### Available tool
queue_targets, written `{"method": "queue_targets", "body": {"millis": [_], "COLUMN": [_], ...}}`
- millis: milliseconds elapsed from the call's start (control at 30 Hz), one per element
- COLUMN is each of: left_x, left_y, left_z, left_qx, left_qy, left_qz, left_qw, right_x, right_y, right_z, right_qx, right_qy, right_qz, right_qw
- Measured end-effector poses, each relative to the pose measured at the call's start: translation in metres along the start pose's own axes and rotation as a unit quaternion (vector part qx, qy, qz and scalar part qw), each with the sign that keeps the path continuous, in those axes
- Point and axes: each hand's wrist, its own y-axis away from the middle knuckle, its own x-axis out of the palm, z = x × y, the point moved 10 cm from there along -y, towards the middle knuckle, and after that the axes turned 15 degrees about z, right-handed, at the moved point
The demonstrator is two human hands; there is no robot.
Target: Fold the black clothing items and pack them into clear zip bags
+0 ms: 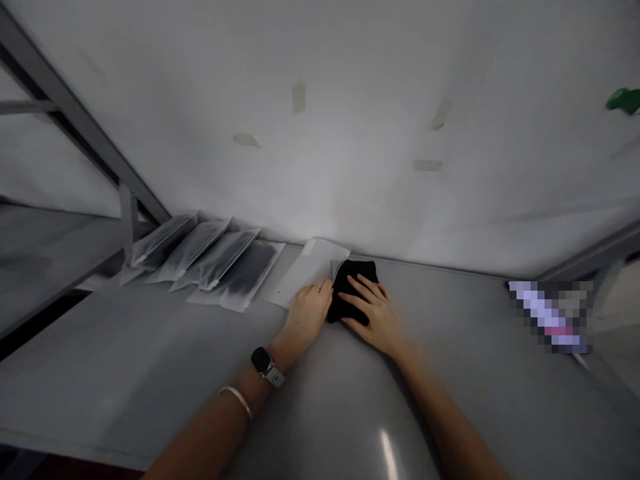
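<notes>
A folded black cloth [354, 308] lies on the grey table near the wall. Spread across its top, the fingers of my right hand [375, 313] rest flat and apart. My left hand [309, 312], with a ring on one finger, is closed at the cloth's left edge; its fingertips are hidden, so what they pinch is unclear. A flat, whitish translucent bag [300, 270] lies just behind my left hand, partly covered by it. A small pale flap shows between that hand and the cloth's upper left corner.
Several frosted zip bags with dark contents [250, 270] overlap in a row on the left. A blurred-out purple-white object [545, 320] lies at the right. The pale wall [360, 200] rises behind the table [165, 373]; a metal frame bar [100, 133] slants at left.
</notes>
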Motion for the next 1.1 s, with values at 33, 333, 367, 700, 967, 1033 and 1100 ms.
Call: {"method": "queue_targets", "body": {"millis": [33, 333, 367, 700, 967, 1033, 1100], "left_x": [0.000, -0.009, -0.009, -0.010, -0.001, 0.000, 0.001], "left_y": [0.000, -0.001, -0.001, 0.004, -0.007, -0.008, -0.007], "left_z": [-0.001, 0.013, 0.014, -0.001, 0.037, 0.044, 0.050], "left_qx": [0.007, 0.016, 0.023, 0.128, -0.028, -0.075, -0.113], "left_qy": [-0.001, 0.025, 0.030, 0.032, 0.022, 0.026, 0.027], "left_qz": [-0.008, -0.070, -0.077, -0.093, -0.055, -0.040, -0.027], "left_qw": [1.000, 0.997, 0.996, 0.987, 0.998, 0.996, 0.993], "right_x": [0.001, 0.011, 0.011, 0.023, 0.015, 0.015, 0.014], "right_y": [-0.001, -0.001, -0.001, -0.025, -0.034, -0.033, -0.032], "right_z": [0.002, 0.030, 0.031, 0.016, 0.000, -0.001, 0.000], "right_qx": [-0.005, -0.066, -0.069, 0.067, 0.178, 0.187, 0.190], "right_qy": [-0.003, -0.019, -0.019, 0.047, 0.047, 0.041, 0.032], "right_qz": [-0.003, 0.027, 0.030, -0.034, -0.064, -0.072, -0.086], "right_qw": [1.000, 0.997, 0.997, 0.996, 0.981, 0.979, 0.977]}}
